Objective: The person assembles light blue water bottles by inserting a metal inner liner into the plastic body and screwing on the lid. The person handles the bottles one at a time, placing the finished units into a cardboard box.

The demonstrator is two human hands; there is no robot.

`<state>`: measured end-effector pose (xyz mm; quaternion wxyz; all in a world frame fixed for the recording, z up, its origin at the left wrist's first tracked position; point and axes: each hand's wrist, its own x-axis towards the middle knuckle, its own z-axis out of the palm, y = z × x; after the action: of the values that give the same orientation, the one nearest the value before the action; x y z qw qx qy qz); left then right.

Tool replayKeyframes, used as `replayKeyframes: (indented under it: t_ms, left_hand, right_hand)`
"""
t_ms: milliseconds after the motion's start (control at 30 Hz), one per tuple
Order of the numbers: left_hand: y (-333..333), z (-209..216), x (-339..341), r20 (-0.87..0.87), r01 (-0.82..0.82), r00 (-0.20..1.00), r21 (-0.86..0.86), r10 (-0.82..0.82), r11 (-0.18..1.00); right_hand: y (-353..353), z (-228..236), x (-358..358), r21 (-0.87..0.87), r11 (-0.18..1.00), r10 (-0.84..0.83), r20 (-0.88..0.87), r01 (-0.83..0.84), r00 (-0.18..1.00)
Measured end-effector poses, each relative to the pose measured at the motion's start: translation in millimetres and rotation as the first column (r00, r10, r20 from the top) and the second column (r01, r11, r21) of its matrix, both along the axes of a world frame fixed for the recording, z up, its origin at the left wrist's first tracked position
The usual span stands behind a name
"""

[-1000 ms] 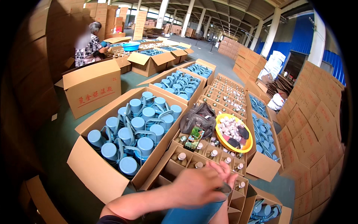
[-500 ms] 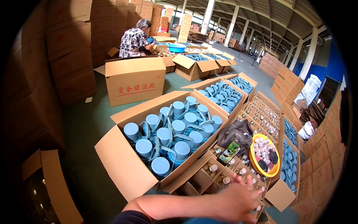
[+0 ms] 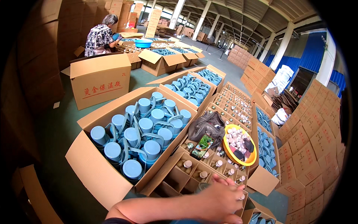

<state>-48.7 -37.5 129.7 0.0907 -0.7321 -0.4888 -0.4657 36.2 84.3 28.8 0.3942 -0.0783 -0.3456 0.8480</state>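
one left hand (image 3: 218,201): it lay across the lower centre of the frame, back to the camera, on a forearm that came in from the lower edge. its thumb sat low, apart from the blurred fingers; how tightly they were bent, and on what, could not be told.
right hand: whether the pinkish fingertips (image 3: 222,180) past the left hand's upper edge were its own could not be told, nor what they held.
blue strip (image 3: 182,222): it showed under the forearm at the bottom of the frame, too cut off to make out.
glass bottles (image 3: 187,164): pale-capped, they stood in the divided carton (image 3: 176,177) at lower centre, just beyond the hand; some of its cells were bare.
phone (image 3: 202,146): it leaned by the grey bag (image 3: 205,126), above the hand.
yellow basin (image 3: 244,162): right of centre, it held pale caps (image 3: 233,135) and a few dark pieces.
blue flasks (image 3: 132,170): lidded and looped with handles, they filled an open carton left of centre.
person (image 3: 99,41): upper left, sat near a blue basin (image 3: 143,44).
stacked cartons (image 3: 313,149): they lined the right side.
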Motion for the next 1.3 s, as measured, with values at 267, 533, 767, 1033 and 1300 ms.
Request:
replayKeyframes:
  t_ms: [267, 533, 767, 1033, 1300]
  left_hand:
    - [-24.7, -32.1, -41.6, 0.292, 0.306, 0.89, 0.187, -0.351, 0.933]
    - [-8.6, -75.4, -52.0, 0.803, 0.283, 0.536, 0.119, -0.259, 0.952]
    - [10.3, -185.2, 53.2, 0.998, 0.736, -0.049, 0.062, -0.039, 0.674]
    - [-17.1, -153.6, 67.3, 0.942, 0.623, 0.335, -0.241, 0.025, 0.744]
    - [-51.0, -122.3, 104.2, 0.873, 0.25, 0.359, -0.431, 0.33, 0.867]
  right_hand:
    - [9.9, 19.9, 26.7, 0.606, 0.766, 0.119, 0.196, -0.215, 0.973]
    - [28.5, 64.5, 35.3, 0.747, 0.545, 0.265, 0.276, -0.379, 0.924]
    - [13.6, 142.4, 53.9, 0.539, 0.424, 0.312, 0.667, -0.728, 0.676]
    - [-22.2, 193.6, 95.6, 0.68, -0.009, -0.469, 0.644, -0.733, 0.604]
    - [-32.6, 197.1, 136.9, 0.644, 0.139, -0.508, 0.698, -0.752, 0.504]
